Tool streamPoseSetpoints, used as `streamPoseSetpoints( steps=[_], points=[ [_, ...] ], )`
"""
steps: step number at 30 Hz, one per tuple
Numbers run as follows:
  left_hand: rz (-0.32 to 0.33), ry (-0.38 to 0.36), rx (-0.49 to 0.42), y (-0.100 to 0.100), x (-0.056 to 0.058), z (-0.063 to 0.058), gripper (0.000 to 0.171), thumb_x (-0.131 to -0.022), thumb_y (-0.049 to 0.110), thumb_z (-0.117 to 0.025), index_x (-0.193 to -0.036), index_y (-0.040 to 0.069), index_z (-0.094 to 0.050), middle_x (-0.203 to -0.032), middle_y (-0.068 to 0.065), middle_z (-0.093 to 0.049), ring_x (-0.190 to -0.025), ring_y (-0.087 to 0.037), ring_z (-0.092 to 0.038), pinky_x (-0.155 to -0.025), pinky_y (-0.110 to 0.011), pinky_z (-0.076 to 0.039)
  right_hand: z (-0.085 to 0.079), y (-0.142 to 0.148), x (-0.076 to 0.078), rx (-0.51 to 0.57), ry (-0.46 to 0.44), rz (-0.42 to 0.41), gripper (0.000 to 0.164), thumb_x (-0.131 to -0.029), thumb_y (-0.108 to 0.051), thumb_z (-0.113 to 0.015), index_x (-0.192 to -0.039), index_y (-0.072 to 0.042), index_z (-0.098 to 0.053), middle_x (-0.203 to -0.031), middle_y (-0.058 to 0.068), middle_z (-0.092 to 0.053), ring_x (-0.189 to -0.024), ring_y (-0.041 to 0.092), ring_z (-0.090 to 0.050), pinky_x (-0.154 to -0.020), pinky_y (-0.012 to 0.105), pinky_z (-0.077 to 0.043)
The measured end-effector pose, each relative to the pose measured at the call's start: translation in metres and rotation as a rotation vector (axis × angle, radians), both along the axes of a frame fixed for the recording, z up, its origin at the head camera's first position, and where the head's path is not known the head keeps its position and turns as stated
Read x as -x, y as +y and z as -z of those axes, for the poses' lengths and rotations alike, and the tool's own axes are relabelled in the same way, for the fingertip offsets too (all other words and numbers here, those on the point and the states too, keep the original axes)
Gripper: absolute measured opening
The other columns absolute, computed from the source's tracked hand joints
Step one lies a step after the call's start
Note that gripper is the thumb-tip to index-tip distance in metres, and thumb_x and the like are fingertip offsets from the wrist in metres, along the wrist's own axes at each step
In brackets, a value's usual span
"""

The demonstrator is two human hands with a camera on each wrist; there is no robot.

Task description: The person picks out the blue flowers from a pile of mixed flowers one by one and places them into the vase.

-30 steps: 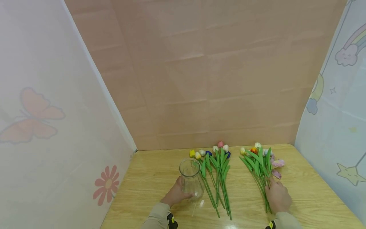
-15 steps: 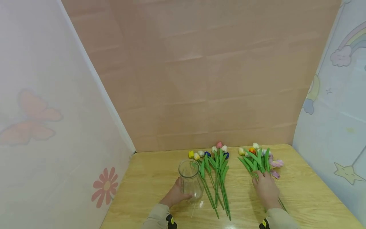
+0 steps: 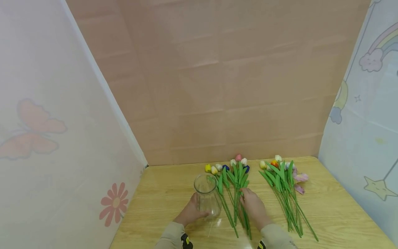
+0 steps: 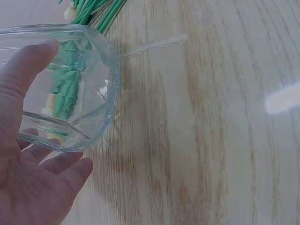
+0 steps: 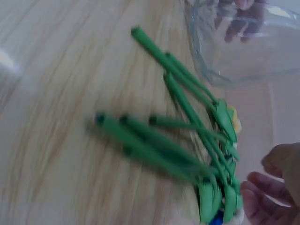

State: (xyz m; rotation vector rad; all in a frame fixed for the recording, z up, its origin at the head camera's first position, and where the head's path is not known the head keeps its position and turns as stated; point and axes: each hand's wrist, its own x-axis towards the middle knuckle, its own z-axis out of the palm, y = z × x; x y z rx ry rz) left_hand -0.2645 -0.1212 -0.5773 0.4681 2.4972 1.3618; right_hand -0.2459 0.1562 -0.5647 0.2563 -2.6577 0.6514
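Observation:
A clear glass vase [image 3: 212, 204] stands on the table, its round mouth upward in the head view. My left hand [image 3: 189, 211] grips its side, with the thumb and fingers around the glass [image 4: 101, 89]. My right hand [image 3: 254, 207] is over the stems of the middle bunch of artificial tulips [image 3: 238, 176], fingers loosely bent. In the right wrist view, that hand [image 5: 276, 187] shows parted fingers beside the green stems [image 5: 187, 110], gripping none of them. Between vase and middle bunch lies another group of tulips [image 3: 220, 181], with yellow, white and blue heads.
A third tulip bunch [image 3: 281, 183], with white and orange heads, lies on the right of the wooden table [image 3: 168, 180], pale purple flowers [image 3: 300, 177] beside it. A brown backdrop [image 3: 199, 103] stands behind, with printed cloth walls on both sides.
My right hand has left the right bunch and moved left to the middle bunch. Stems of the right bunch now lie more spread out. My left hand and the vase stay put.

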Motion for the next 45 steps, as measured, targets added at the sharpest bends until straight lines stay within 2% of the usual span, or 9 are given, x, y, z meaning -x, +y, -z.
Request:
streamPoseSetpoints(
  steps=[4,6,12,19,23,26,31,41,45],
  points=[
    [-0.007,-0.014,-0.014,0.0,0.0,0.0,0.101,-0.083,0.032,-0.078,-0.151,0.001,-0.011,-0.152,-0.033,-0.019,-0.139,-0.05,-0.026,-0.107,-0.063,-0.031,0.01,-0.017,0.006,-0.024,-0.066,-0.06,0.028,-0.086,-0.002,-0.07,-0.11,0.007,-0.06,-0.091,0.015,-0.062,-0.075,0.024,-0.064,-0.059,0.03,-0.055],
    [-0.011,-0.023,-0.023,0.0,0.0,0.0,0.101,-0.082,0.031,-0.078,-0.151,0.001,-0.011,-0.152,-0.033,-0.02,-0.138,-0.051,-0.026,-0.107,-0.064,-0.031,0.017,-0.021,0.009,-0.055,-0.098,-0.06,0.031,-0.085,-0.005,-0.073,-0.11,0.007,-0.06,-0.093,0.016,-0.06,-0.079,0.027,-0.065,-0.063,0.031,-0.056],
    [-0.017,-0.026,-0.024,0.001,-0.003,0.0,0.1,-0.082,0.03,-0.079,-0.15,0.001,-0.012,-0.151,-0.034,-0.021,-0.137,-0.051,-0.028,-0.107,-0.064,-0.031,0.033,-0.026,0.013,-0.096,-0.137,-0.02,0.03,-0.084,-0.011,-0.074,-0.109,0.001,-0.061,-0.088,0.011,-0.058,-0.072,0.023,-0.06,-0.051,0.029,-0.051],
    [-0.015,-0.013,-0.021,0.002,-0.002,0.0,0.098,-0.082,0.03,-0.079,-0.151,0.003,-0.014,-0.151,-0.032,-0.023,-0.136,-0.05,-0.031,-0.106,-0.063,-0.033,0.038,-0.027,0.017,-0.132,-0.14,0.027,0.025,-0.084,-0.011,-0.073,-0.105,-0.003,-0.061,-0.087,0.011,-0.061,-0.072,0.025,-0.061,-0.05,0.032,-0.051],
    [-0.019,-0.011,-0.026,0.003,-0.003,-0.001,0.098,-0.082,0.029,-0.079,-0.151,0.002,-0.014,-0.151,-0.032,-0.022,-0.137,-0.05,-0.029,-0.107,-0.063,-0.032,0.034,-0.027,0.017,-0.067,-0.17,0.039,0.021,-0.089,-0.008,-0.066,-0.106,-0.001,-0.058,-0.082,0.009,-0.062,-0.064,0.021,-0.061,-0.045,0.03,-0.048],
    [-0.027,-0.014,-0.02,0.004,-0.002,-0.001,0.099,-0.082,0.029,-0.079,-0.151,0.003,-0.014,-0.152,-0.031,-0.022,-0.137,-0.049,-0.03,-0.108,-0.062,-0.032,0.027,-0.026,0.015,0.007,-0.195,0.049,0.019,-0.094,-0.008,-0.057,-0.112,-0.001,-0.055,-0.068,0.003,-0.057,-0.05,0.014,-0.053,-0.039,0.027,-0.039],
    [-0.029,-0.013,-0.012,0.004,-0.003,-0.002,0.101,-0.081,0.032,-0.079,-0.151,0.002,-0.013,-0.152,-0.031,-0.021,-0.137,-0.048,-0.03,-0.108,-0.062,-0.032,0.013,-0.021,0.013,0.036,-0.135,0.075,0.024,-0.096,-0.011,-0.055,-0.118,-0.002,-0.056,-0.049,-0.004,-0.041,-0.037,0.008,-0.036,-0.033,0.022,-0.027],
    [-0.015,-0.01,-0.007,0.002,-0.002,-0.004,0.1,-0.081,0.033,-0.079,-0.15,0.001,-0.013,-0.151,-0.031,-0.022,-0.137,-0.048,-0.03,-0.108,-0.061,-0.032,-0.005,-0.001,0.015,0.005,-0.059,0.084,0.026,-0.092,-0.014,-0.065,-0.118,-0.011,-0.064,-0.05,-0.006,-0.042,-0.036,0.007,-0.031,-0.034,0.019,-0.023],
    [-0.013,-0.016,-0.017,0.002,-0.002,-0.004,0.101,-0.081,0.031,-0.079,-0.151,0.001,-0.013,-0.152,-0.03,-0.021,-0.137,-0.048,-0.031,-0.108,-0.06,-0.033,-0.014,0.009,0.012,-0.003,-0.009,0.09,0.024,-0.091,-0.014,-0.066,-0.116,-0.012,-0.066,-0.058,-0.004,-0.055,-0.036,0.006,-0.031,-0.033,0.019,-0.023]
  ],
)
